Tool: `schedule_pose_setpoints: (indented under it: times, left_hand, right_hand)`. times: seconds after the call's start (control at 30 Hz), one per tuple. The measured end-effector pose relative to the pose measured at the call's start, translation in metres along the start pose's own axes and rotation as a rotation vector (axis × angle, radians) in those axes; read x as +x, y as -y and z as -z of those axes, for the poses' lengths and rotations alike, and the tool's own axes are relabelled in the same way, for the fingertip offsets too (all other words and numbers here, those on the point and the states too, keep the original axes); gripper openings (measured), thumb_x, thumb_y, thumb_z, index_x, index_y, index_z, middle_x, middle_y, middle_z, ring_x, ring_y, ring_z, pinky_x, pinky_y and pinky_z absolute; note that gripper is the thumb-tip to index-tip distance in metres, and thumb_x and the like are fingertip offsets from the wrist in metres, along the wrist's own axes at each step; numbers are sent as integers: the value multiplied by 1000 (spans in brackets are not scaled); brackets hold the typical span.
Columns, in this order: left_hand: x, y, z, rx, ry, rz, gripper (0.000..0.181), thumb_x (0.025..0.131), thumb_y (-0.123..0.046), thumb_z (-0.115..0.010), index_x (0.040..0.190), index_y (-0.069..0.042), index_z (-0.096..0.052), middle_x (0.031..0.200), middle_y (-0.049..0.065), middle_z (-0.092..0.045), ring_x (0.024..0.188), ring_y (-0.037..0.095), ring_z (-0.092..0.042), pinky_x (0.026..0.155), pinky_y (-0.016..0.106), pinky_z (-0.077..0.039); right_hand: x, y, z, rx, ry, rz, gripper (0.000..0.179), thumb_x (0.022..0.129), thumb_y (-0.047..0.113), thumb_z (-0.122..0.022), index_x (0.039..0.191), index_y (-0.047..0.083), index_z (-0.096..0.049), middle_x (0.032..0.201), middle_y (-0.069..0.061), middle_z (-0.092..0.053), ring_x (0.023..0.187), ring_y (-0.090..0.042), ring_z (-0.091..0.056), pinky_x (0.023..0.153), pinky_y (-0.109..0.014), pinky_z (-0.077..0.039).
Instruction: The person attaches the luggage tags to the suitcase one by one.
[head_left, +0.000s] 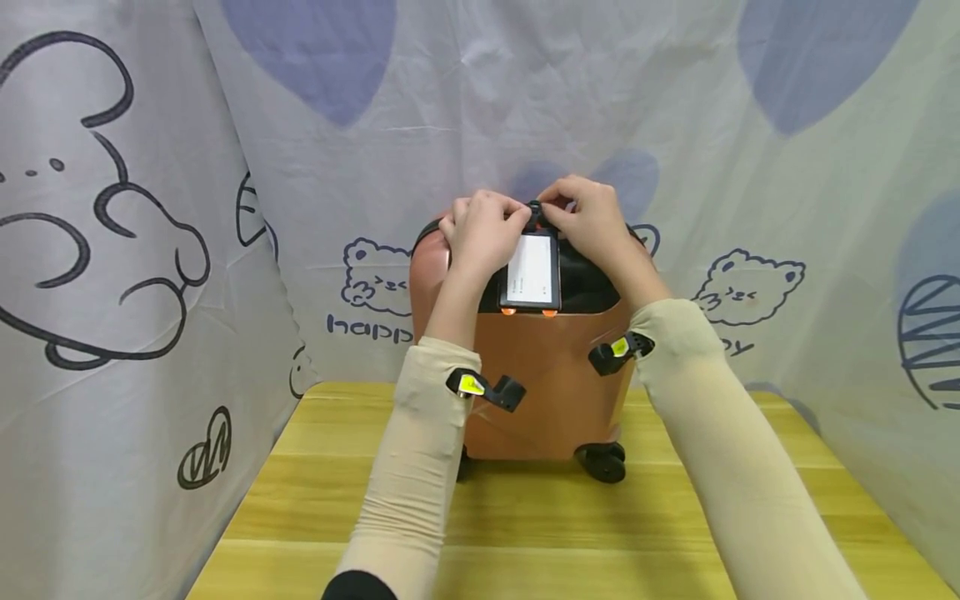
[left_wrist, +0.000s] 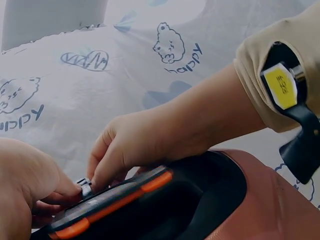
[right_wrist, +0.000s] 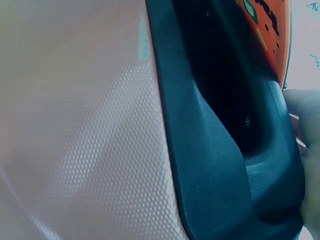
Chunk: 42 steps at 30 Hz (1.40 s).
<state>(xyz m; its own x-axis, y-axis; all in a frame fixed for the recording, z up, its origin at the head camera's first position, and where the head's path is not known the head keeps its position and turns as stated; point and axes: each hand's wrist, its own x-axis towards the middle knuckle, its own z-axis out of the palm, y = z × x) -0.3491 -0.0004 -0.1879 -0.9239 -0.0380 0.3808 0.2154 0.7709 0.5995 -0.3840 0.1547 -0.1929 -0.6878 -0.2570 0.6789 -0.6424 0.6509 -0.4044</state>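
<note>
An orange-brown suitcase (head_left: 540, 383) stands upright with a black recessed handle area (head_left: 592, 287) at its top. Against that area hangs a luggage tag (head_left: 533, 271) with a white card in its dark frame and orange edge pieces; its orange patterned back (right_wrist: 267, 35) shows in the right wrist view. Above the tag is a small dark strap buckle (head_left: 535, 215), seen grey in the left wrist view. My left hand (head_left: 486, 232) pinches the buckle's left side between thumb and fingers. From the right, my right hand (head_left: 592, 221) pinches the strap by the buckle; its fingertips are partly hidden.
The suitcase's black wheels (head_left: 602, 462) rest on a yellow wood-grain table (head_left: 525, 533). Behind and beside it hang white cloths (head_left: 480, 100) with cartoon drawings. A small camera mount (head_left: 487, 390) juts from the left sleeve, and another (head_left: 621, 352) from the right.
</note>
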Motion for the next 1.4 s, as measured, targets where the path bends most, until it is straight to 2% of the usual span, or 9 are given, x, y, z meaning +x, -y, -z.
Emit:
schedule_pose_setpoints:
  times: [0.13,0.3,0.47,0.6,0.73,0.83,0.97,1.2,1.4]
  left_hand:
    - [1,-1,-4,57,-16,27,33,101,-42,-47,119,-27,-69,134,-3,-53,132,25,-34,109,49,-20]
    - [1,-1,-6,71,-23,39,34,102,-42,-44,121,-26,-68,135,-2,-52,134,25,-33,111,48,-20]
    - [1,-1,-8,45,-80,29,31,100,-43,-49,115,-26,-70,135,-1,-52,130,25,-36,112,46,-22]
    - [-1,3,-9,32,-110,10,29,97,-45,-54,110,-26,-72,131,-1,-54,128,26,-38,111,46,-25]
    - [-3,5,-8,7,-80,-1,28,96,-45,-56,108,-27,-73,131,-1,-54,128,26,-37,110,46,-25]
    - [-4,6,-5,-34,-49,0,27,95,-44,-57,105,-26,-74,132,-2,-54,130,26,-35,111,47,-24]
    - [-5,5,-3,-60,-29,8,26,95,-44,-59,103,-25,-75,134,-2,-53,130,26,-34,112,47,-23]
    - [-5,3,-4,-36,-22,21,27,95,-43,-57,103,-25,-75,134,-3,-52,130,26,-33,112,46,-24]
    - [-7,6,-9,-29,-70,15,28,96,-45,-56,104,-23,-71,134,-2,-50,133,26,-31,113,47,-23]
  right_hand:
    - [0,0,2,67,64,-59,21,97,19,-60,111,10,-71,105,-10,-68,84,-21,-58,61,-16,-49]
    - [1,-1,5,112,122,-90,25,99,26,-57,116,13,-70,108,-10,-68,86,-19,-60,63,-17,-52]
    - [3,-1,3,85,150,-96,29,99,32,-56,117,13,-68,106,-9,-67,84,-20,-59,65,-21,-50]
    - [5,-2,1,42,179,-94,29,99,32,-55,117,12,-67,109,-10,-67,88,-23,-57,74,-31,-46]
    - [5,-2,-1,27,234,-111,33,101,34,-51,120,11,-66,120,-10,-65,102,-25,-58,90,-40,-44]
    - [6,-2,-1,30,257,-124,34,102,35,-50,119,11,-66,123,-10,-65,106,-27,-57,95,-44,-43]
    - [6,-2,1,39,257,-118,32,102,34,-50,115,11,-67,119,-10,-65,105,-27,-57,94,-43,-42]
    - [6,-5,1,56,254,-111,32,101,36,-51,114,11,-67,118,-10,-66,101,-27,-56,92,-43,-43]
    - [4,-7,-1,89,192,-90,33,101,35,-51,115,10,-68,117,-11,-66,96,-26,-58,85,-40,-46]
